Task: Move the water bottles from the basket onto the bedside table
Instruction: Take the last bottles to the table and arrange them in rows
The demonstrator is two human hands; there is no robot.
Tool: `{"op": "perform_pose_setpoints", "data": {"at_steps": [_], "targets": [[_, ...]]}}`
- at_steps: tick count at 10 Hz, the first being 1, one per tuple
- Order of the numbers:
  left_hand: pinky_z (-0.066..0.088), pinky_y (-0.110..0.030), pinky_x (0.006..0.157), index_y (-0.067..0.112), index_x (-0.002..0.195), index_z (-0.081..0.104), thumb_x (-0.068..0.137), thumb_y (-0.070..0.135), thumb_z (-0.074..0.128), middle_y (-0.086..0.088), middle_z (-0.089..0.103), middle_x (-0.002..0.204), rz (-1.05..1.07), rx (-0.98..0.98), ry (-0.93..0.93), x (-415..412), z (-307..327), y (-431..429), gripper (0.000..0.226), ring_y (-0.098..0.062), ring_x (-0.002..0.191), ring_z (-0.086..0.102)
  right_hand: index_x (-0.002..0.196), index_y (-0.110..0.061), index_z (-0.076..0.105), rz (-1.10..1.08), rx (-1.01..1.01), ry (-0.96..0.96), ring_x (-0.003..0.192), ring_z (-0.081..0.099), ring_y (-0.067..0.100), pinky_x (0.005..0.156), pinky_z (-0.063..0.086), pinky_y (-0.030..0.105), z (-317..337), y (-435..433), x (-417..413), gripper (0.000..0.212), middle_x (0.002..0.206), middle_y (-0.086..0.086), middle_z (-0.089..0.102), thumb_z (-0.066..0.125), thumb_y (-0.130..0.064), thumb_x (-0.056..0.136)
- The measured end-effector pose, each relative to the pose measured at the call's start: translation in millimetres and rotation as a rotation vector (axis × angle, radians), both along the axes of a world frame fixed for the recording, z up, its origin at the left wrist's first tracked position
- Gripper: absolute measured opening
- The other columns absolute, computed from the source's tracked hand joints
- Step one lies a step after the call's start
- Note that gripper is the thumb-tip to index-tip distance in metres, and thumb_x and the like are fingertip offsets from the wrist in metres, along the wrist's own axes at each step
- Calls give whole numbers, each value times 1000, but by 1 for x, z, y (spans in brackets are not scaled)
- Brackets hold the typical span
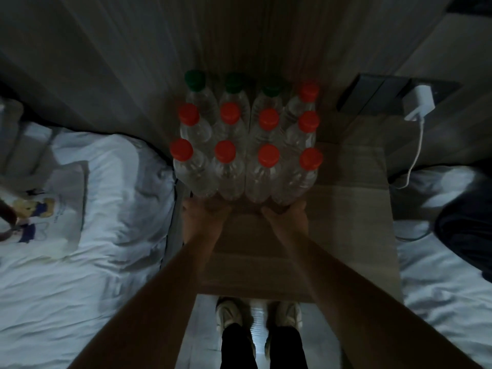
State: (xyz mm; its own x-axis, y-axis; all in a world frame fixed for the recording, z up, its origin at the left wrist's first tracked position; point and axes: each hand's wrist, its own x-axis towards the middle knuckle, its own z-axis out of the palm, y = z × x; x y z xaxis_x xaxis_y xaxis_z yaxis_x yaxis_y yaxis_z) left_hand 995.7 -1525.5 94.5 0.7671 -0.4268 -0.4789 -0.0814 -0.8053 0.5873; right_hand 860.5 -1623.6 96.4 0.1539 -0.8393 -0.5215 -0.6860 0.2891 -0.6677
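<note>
Bottles (246, 145) stand packed on the bench (354, 209), far left, with left hand (205, 213) and right hand (286, 213) touching the near row, grip indiscernible; an uneven push may topple them toward the bed (106, 209).

I am wearing black trousers (237, 347) and pale, off-white trainers (229, 314) with chunky panelled uppers. My forearms (165, 283) are showing bare down to my left hand (205, 219) and right hand (286, 217).
</note>
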Motion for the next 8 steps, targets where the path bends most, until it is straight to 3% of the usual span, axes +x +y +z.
{"op": "perform_pose_setpoints", "data": {"at_steps": [1,2,3,4,6,7,8], "targets": [[38,-44,105,11,144,22,59,63,74,-15,32,148,187,-113,51,18,3,-7,112,-32,135,34,144,-10,22,-158,-70,-118,133,41,28,107,40,40,-6,10,20,107,146,9,40,85,-34,62],[39,-32,96,-3,136,36,58,71,65,-23,45,134,139,-170,126,23,-4,-13,111,-34,127,44,147,-7,16,-251,-136,-211,138,32,24,109,31,28,-13,13,31,119,150,9,30,89,-31,57],[43,-36,97,4,139,30,66,32,82,-16,49,134,208,-159,42,18,-10,-11,93,-29,122,51,146,-9,19,-242,-201,-209,138,31,21,108,31,26,-20,12,33,117,150,7,30,89,-34,56],[46,-29,93,6,138,29,64,36,83,-9,52,131,170,-227,2,19,-12,-11,96,-21,116,54,146,-12,20,-224,-242,-213,138,30,19,112,30,28,-27,11,33,115,150,5,28,89,-35,56],[36,8,69,18,138,27,66,45,76,14,48,129,76,-365,9,21,-22,-13,91,3,113,49,147,-17,12,-215,-223,-213,141,27,20,115,29,35,-34,11,31,120,153,5,23,87,-39,57],[33,5,71,22,140,24,62,45,79,14,43,135,99,-407,21,21,-24,-11,99,0,116,47,147,-18,11,-200,-216,-196,140,28,20,114,32,40,-34,9,29,123,153,5,23,87,-44,54],[31,10,59,20,144,16,69,38,80,20,32,124,87,-380,11,18,-18,-11,100,4,111,38,146,-20,12,-179,-169,-102,140,28,23,113,31,48,-33,8,26,127,151,5,25,85,-56,49]]}}
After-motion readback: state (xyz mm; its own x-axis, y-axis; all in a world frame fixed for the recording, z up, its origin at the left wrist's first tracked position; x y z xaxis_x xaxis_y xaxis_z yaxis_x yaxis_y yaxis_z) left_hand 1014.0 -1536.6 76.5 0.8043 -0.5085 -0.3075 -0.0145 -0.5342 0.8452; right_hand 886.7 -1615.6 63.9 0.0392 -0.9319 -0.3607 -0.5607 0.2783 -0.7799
